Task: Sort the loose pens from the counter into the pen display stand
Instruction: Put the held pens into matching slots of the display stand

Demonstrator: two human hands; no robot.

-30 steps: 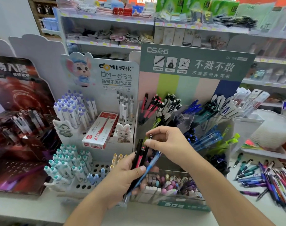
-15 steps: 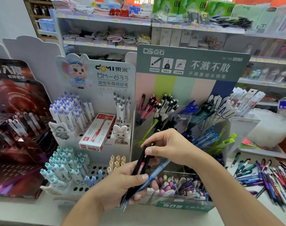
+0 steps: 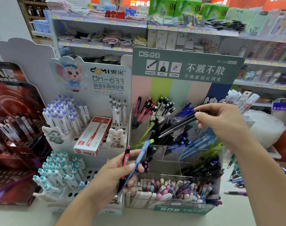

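My left hand (image 3: 116, 175) grips two pens low in front of the stand: a light blue pen (image 3: 139, 159) and a black pen with a pink-red clip (image 3: 126, 158). My right hand (image 3: 220, 124) pinches a black pen (image 3: 178, 126) by its top end, with the tip slanting down-left over the upper black and blue compartments. The clear acrylic pen display stand (image 3: 171, 150) holds red, black, blue and green pens in tiers under a green DS header. Loose pens (image 3: 237, 178) lie on the counter at the right, partly hidden by my right forearm.
A white DOMI stand (image 3: 90, 128) with purple and teal capped pens and a red-white pen box (image 3: 93, 136) sits left. A dark red display (image 3: 13, 128) is at far left. Erasers fill the front tray (image 3: 170, 191). A white basket (image 3: 266, 128) stands right; shop shelves run behind.
My right hand drew the black pen out of the bundle in my left hand and carried it up and right over the stand. My left hand keeps two pens.
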